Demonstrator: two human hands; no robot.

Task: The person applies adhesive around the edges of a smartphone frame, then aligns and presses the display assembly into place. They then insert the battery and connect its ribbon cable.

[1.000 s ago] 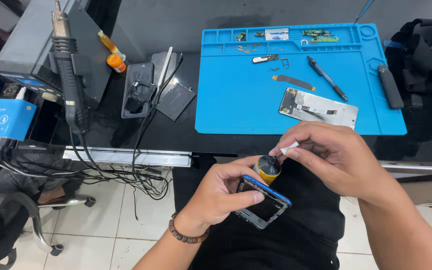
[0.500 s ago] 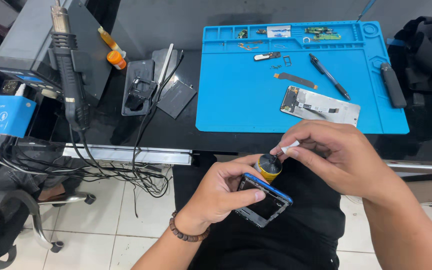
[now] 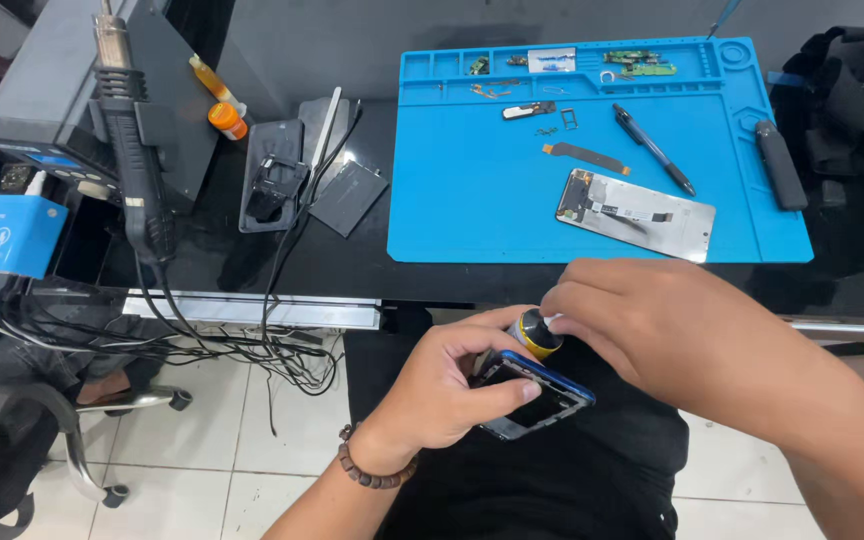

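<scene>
Left hand [image 3: 442,385] grip clamps the phone frame [image 3: 537,400] at lower centre of frame, over the lap below the counter [image 3: 352,270]. Right hand [image 3: 652,325] fingers pinch the yellow bottle [image 3: 534,332] at the frame's top edge. Best kept steady, tip on the seam, light squeeze

My hands [image 3: 552,370] work below the table [image 3: 252,265] edge. The near left of the blue mat [image 3: 472,200] lies open; a screen panel [image 3: 635,213] and pen [image 3: 652,149] crowd its right.
</scene>
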